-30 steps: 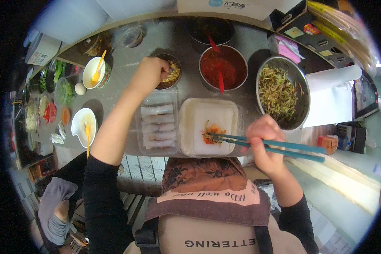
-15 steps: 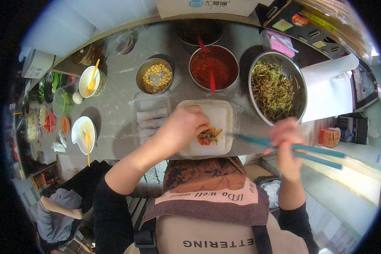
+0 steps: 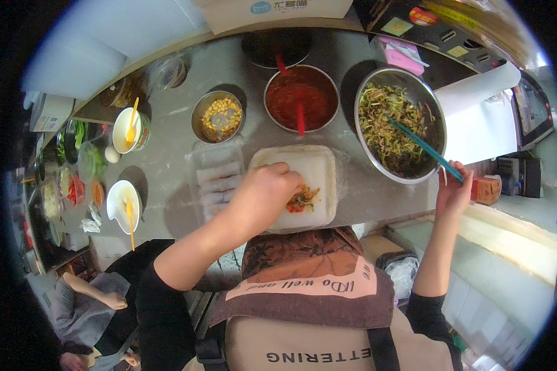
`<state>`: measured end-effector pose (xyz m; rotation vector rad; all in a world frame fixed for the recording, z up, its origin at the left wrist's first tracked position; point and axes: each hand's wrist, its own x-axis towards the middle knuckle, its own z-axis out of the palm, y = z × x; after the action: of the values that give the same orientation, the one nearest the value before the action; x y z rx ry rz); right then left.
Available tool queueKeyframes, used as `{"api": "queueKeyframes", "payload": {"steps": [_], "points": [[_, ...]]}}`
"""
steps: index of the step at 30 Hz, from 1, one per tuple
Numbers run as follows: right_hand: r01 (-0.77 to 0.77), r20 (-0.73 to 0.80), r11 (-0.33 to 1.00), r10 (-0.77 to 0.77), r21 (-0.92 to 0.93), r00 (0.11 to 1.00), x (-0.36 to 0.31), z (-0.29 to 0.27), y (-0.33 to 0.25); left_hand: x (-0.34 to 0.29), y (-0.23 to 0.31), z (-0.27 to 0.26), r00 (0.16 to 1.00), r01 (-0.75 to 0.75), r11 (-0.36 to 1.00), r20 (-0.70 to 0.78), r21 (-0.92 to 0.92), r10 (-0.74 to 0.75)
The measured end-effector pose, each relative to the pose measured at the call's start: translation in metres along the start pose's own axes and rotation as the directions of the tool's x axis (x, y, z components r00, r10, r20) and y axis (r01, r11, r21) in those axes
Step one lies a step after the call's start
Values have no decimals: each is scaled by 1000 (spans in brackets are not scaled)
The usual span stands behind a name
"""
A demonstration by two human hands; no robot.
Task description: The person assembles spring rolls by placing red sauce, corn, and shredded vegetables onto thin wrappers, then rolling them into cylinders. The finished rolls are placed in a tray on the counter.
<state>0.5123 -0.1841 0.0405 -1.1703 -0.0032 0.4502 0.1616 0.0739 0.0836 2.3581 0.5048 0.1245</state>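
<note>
Left hand point(image 3: 263, 201): fingers bent down on the small filling heap point(image 3: 303, 200), pinching or pressing it; I cannot tell which.
Right hand point(image 3: 455, 191): closed around teal chopsticks point(image 3: 424, 147).
Chopsticks: long axis slants from the hand up-left, tips in the shredded vegetable bowl point(image 3: 399, 123); stiff and light, best held near the upper end.
Filling: on the pale wrapper point(image 3: 315, 179) in a white tray point(image 3: 328, 213), near the counter edge; likely soft, loose, wet.
Wrapper: seems thin, easy to tear.

Bowls of corn point(image 3: 218, 116), red sauce point(image 3: 301, 99) and shredded greens point(image 3: 397, 125) are crowding the back of the counter point(image 3: 167, 167), the tray of rolls point(image 3: 218, 180) is blocking the white plate point(image 3: 319, 179)'s left, leaving bare steel showing between tray and cups point(image 3: 129, 130).
</note>
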Motion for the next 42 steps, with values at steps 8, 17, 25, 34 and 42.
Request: {"api": "queueKeyframes", "payload": {"steps": [8,17,25,34,42], "points": [[255,-137,775,-401,-578,906,3,-8,-7,3,1,3,993,-57,994,-112,-92,47],[832,875,326,-29,-449,483,-115,155,26,-27,-1,-8,924,323,895,-102,-306,-368],[873,936,340,97,-350,338,-131,188,82,-34,5,15,944,198,922,-189,-334,-271],[864,950,397,92,-310,299,-128,191,92,-63,-4,21,964,-33,995,-267,-94,7],[881,960,391,25,-267,280,-132,187,73,-61,-7,33,982,-101,995,-161,0,100]]}}
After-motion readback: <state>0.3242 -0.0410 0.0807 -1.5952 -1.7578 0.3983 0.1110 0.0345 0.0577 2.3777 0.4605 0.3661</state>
